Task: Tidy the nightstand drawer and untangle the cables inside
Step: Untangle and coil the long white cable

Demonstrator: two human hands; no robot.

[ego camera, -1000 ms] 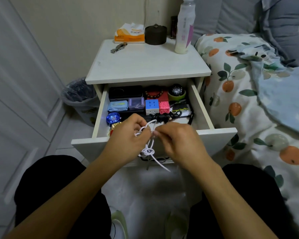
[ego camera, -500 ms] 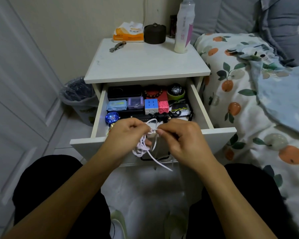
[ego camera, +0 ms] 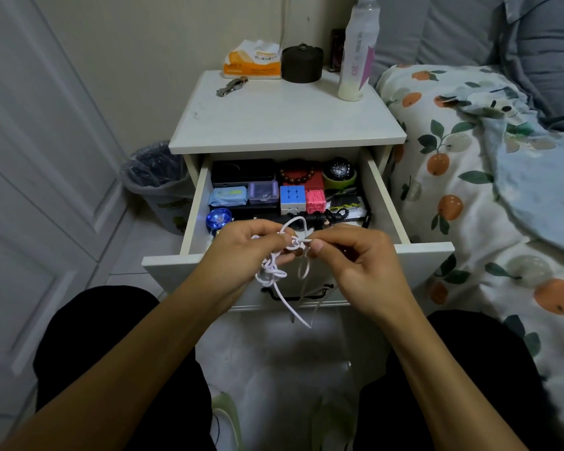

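The white nightstand's drawer (ego camera: pixel 427 255) stands pulled open in front of me. Above its front edge I hold a tangled white cable (ego camera: pixel 274 275). My left hand (ego camera: pixel 241 249) grips the bundle, and my right hand (ego camera: pixel 349 255) pinches a strand at the knot between thumb and forefinger. One loop arches up between the hands, and loose ends hang down past the drawer front. Inside the drawer lie a black coiled cable (ego camera: pixel 326 218), a puzzle cube (ego camera: pixel 292 198), a pink cube (ego camera: pixel 316 201), a blue yo-yo (ego camera: pixel 218 219), a bead bracelet (ego camera: pixel 297 175) and small boxes.
On the nightstand top (ego camera: pixel 287 125) stand a tall white bottle (ego camera: pixel 355 53), a dark round jar (ego camera: pixel 302 63), a tissue pack (ego camera: pixel 253 61) and a watch (ego camera: pixel 232 86). A lined waste bin (ego camera: pixel 153 177) sits at the left, a bed with fruit-print bedding (ego camera: pixel 469 190) at the right.
Both hands have shifted slightly while working the white cable. The knot now sits between the fingertips and the upper loop has been drawn out wider.
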